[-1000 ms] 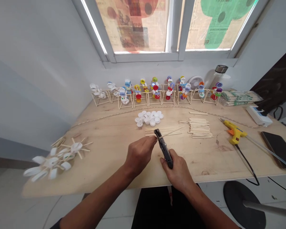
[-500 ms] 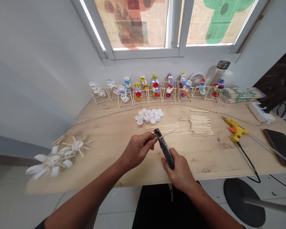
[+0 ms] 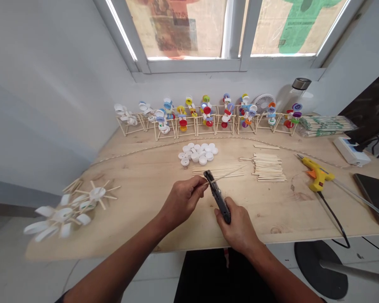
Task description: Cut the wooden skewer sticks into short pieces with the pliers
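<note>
My left hand pinches one end of a thin wooden stick between thumb and fingertips. The stick runs across the head of a dark pliers-like tool and juts out to the right. My right hand is wrapped around the tool's handles, which look pressed close together. Whether the jaws bite into the stick is too small to tell. Just behind the tool lie several long loose sticks. Beyond them sits a cluster of white bottle caps. Shorter sticks are piled to the right.
Wheels of sticks and white pieces lie at the left edge. Small stick frames with coloured caps line the back. At right are a yellow glue gun, phone, power strip and bagged sticks. A cord crosses the table.
The camera view has shifted slightly, so the items at the sides sit further outward. Both hands keep the same hold on the stick and the tool.
</note>
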Available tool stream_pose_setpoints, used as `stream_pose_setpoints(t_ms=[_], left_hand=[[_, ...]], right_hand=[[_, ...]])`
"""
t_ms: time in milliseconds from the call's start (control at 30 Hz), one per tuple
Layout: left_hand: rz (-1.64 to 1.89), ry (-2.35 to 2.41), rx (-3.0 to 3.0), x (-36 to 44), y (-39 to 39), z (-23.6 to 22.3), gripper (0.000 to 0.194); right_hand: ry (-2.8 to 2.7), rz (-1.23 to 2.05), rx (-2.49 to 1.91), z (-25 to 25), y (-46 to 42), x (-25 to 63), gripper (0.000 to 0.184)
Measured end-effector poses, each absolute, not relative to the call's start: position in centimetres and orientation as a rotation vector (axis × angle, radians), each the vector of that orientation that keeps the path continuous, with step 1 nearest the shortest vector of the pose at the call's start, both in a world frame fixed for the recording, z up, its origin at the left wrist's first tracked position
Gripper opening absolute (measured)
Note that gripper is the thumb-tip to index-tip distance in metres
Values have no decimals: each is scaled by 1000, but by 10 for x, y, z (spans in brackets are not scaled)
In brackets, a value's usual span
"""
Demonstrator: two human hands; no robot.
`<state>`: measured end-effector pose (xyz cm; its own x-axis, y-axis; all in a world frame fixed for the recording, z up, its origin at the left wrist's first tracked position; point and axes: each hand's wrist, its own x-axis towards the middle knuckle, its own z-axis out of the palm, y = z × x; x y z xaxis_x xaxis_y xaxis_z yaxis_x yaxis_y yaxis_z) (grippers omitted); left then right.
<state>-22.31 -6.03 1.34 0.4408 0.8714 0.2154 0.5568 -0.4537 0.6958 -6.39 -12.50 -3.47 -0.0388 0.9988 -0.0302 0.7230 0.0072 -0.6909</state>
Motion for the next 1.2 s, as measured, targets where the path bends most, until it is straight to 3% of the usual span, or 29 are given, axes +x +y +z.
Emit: stream_pose_setpoints(t_ms=[467, 733, 933, 1200], left_hand=[[706, 1263, 2206, -220, -58, 15, 16], [751, 1350, 2192, -226, -71, 10, 17], [970, 1477, 2180, -222, -67, 45, 17], [318, 1305, 2545, -172, -24, 71, 11]], right_hand=[[-1855, 653, -1837, -40, -119, -64, 11], [-1875, 760, -1795, -35, -117, -61, 14], [-1944, 760, -1862, -33, -123, -59, 14], [-2027, 692, -1893, -30, -127, -60, 13]])
